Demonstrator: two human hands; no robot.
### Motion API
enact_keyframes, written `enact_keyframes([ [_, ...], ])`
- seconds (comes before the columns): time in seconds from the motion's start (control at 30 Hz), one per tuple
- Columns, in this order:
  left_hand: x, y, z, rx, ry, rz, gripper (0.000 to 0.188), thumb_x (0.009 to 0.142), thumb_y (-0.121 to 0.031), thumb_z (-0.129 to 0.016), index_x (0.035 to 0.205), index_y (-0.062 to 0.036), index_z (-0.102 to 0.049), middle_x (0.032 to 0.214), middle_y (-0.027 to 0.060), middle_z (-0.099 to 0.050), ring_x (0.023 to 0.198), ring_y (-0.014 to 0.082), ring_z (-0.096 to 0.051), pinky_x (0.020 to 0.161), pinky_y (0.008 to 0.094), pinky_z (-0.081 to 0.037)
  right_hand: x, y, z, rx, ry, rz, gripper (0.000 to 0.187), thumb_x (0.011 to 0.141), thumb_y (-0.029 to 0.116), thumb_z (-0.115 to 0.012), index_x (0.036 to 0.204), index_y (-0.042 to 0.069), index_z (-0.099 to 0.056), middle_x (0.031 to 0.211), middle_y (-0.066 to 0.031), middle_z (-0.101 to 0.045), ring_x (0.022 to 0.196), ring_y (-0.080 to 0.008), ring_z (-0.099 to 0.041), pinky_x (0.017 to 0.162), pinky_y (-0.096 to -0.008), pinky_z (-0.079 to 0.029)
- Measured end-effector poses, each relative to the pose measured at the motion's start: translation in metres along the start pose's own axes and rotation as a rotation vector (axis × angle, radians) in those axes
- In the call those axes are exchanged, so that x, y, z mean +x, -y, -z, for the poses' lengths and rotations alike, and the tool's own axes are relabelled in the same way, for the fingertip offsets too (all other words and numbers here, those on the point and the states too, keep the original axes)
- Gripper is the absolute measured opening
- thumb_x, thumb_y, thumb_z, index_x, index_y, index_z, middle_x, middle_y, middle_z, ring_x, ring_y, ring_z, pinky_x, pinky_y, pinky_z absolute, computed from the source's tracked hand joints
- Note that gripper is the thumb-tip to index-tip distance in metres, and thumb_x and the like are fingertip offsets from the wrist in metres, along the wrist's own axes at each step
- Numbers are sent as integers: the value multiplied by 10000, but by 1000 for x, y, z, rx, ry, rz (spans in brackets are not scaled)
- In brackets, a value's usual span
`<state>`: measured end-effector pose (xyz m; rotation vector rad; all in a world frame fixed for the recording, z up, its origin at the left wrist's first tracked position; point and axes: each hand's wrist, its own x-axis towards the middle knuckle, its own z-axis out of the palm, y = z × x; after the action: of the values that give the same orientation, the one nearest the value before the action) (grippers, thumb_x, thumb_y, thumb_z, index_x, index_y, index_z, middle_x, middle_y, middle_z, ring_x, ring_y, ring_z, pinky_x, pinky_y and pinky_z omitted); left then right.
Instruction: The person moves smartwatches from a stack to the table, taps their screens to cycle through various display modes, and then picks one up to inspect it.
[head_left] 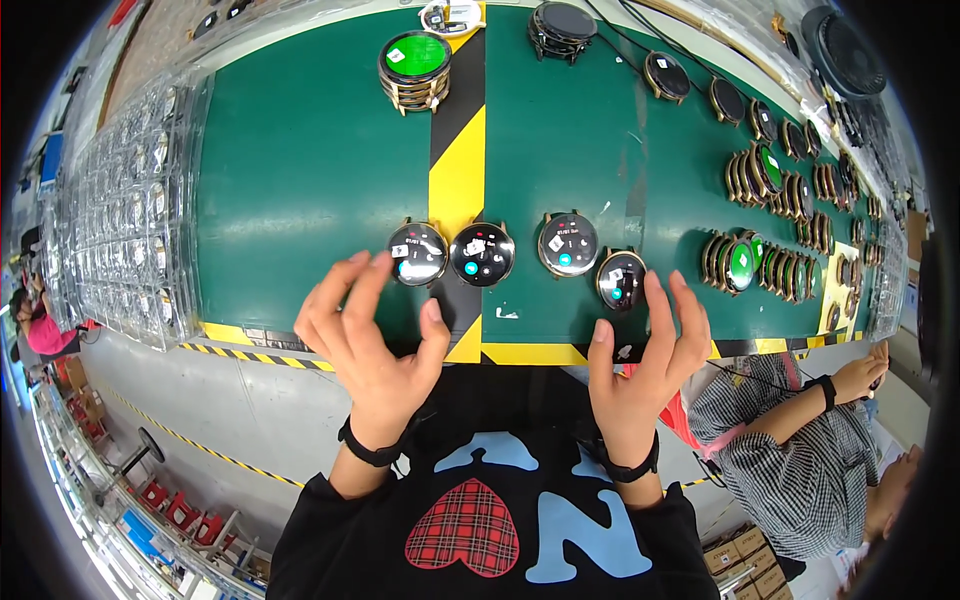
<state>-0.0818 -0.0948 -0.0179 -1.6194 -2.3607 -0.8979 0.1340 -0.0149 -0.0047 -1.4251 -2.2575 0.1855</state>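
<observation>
Several round smartwatch bodies without straps lie face up in an uneven row, their dark screens lit. My left hand (pixel 370 345) is open beside the leftmost watch (pixel 417 254); the index fingertip is at its left edge and the thumb is apart below it. Close to its right lies a second watch (pixel 482 254). A third watch (pixel 567 244) sits farther right. My right hand (pixel 650 355) is open around the near right side of the rightmost watch (pixel 622 281), with the index fingertip by its edge. I cannot tell whether either fingertip touches. Small white stickers lie on the screens.
The green work mat (pixel 310 180) has a yellow-black tape strip. Stacked watches (pixel 415 57) stand at the back, a dark round stack (pixel 562 30) right of them. Rows of watches (pixel 755 175) fill the right. Clear trays (pixel 130 210) stand left. A co-worker (pixel 790 450) sits right.
</observation>
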Motion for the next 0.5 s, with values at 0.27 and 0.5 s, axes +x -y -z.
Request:
enact_keyframes([
  [0.27, 7, 7, 7, -21, 106, 57, 852, 743, -217, -790, 1473, 32, -426, 1379, 172, -555, 1233, 336, -458, 1061, 444, -325, 5, 13, -6, 0, 35, 3, 585, 885, 202, -705, 1423, 40, -543, 1519, -188, -407, 1363, -397, -382, 1121, -514, -291],
  [0.5, 7, 5, 6, -1, 96, 65, 866, 735, -219, -792, 1475, 38, -423, 1327, 158, -601, 1210, 311, -466, 1049, 429, -324, 20, 29, -13, -5, 67, 50, 575, 899, 249, -693, 1421, 54, -549, 1538, -206, -376, 1399, -431, -340, 1161, -562, -248],
])
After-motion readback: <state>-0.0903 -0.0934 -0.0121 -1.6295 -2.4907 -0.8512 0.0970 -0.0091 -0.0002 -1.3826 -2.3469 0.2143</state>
